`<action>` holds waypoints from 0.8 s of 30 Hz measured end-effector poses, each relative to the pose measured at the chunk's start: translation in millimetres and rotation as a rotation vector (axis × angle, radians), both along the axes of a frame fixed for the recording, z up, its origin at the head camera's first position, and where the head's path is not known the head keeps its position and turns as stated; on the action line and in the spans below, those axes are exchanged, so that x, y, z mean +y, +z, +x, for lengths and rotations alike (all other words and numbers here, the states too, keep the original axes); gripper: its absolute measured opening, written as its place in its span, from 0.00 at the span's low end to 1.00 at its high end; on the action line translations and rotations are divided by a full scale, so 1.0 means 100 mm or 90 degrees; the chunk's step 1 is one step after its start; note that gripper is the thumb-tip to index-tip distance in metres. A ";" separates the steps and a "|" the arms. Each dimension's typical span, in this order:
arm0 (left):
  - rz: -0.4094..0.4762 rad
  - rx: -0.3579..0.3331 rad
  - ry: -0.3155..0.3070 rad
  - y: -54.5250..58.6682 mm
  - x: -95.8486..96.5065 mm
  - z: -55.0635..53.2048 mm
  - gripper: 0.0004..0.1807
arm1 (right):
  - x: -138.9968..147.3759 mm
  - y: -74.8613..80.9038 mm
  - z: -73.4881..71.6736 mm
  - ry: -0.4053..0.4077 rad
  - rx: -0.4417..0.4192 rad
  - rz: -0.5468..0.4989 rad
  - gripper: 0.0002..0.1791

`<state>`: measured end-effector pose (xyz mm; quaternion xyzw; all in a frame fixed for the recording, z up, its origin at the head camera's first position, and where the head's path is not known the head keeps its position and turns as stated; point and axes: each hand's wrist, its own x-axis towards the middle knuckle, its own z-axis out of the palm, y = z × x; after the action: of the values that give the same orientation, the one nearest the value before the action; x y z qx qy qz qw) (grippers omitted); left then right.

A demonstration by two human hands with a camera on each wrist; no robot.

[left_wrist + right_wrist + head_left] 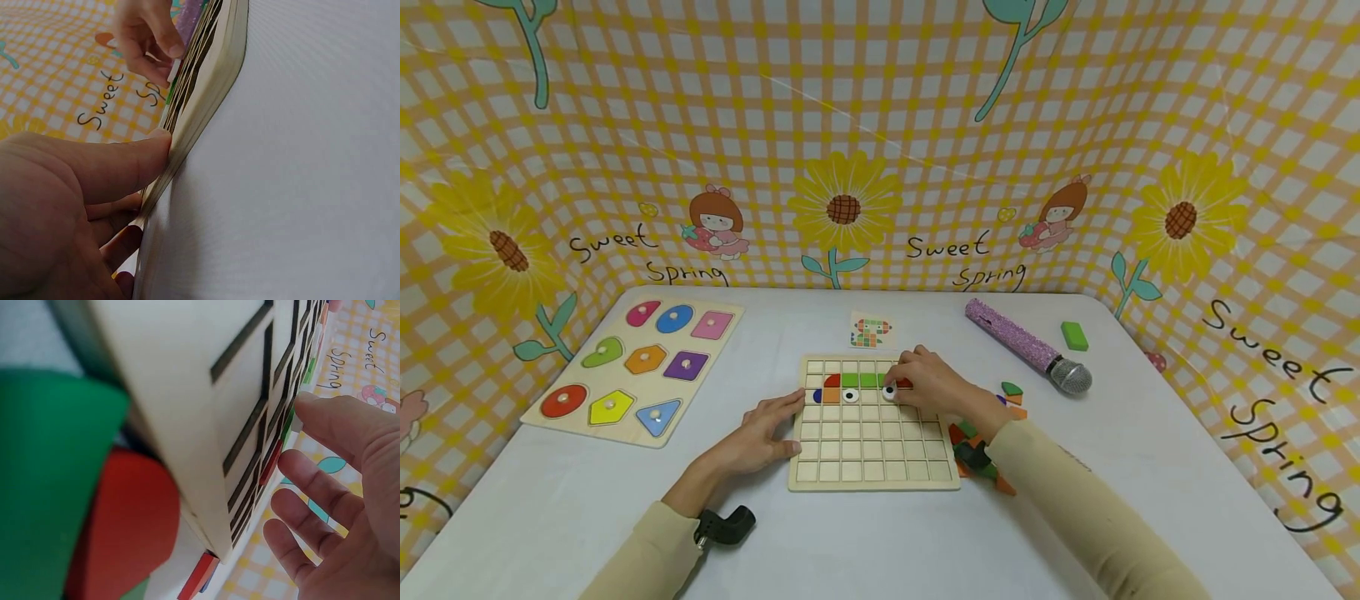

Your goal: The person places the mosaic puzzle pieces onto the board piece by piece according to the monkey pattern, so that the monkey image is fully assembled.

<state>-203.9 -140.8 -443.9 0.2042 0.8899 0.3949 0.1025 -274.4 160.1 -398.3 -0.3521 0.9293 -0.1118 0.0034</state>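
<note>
Two tile rows (860,381), long axis sideways

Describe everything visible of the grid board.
The grid board is pale and looks wooden, with a border, dark-lined square cells and layered edges. It lies on the white table. Colored tiles and an eye piece sit in its upper rows. The left hand touches its left edge; the right hand reaches over it.
</note>
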 end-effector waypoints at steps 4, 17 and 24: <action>-0.005 0.002 0.000 0.00 0.00 0.00 0.37 | -0.01 -0.02 0.00 -0.004 -0.006 0.006 0.12; -0.011 0.007 0.001 -0.01 0.00 0.00 0.37 | -0.01 0.00 0.02 -0.033 -0.026 0.002 0.14; -0.013 0.010 0.001 0.00 0.00 0.00 0.37 | 0.12 0.08 0.04 -0.065 -0.034 -0.037 0.16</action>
<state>-204.4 -140.7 -444.3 0.2056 0.8948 0.3841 0.0973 -270.8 172.1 -390.3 -0.3011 0.9419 -0.1483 0.0118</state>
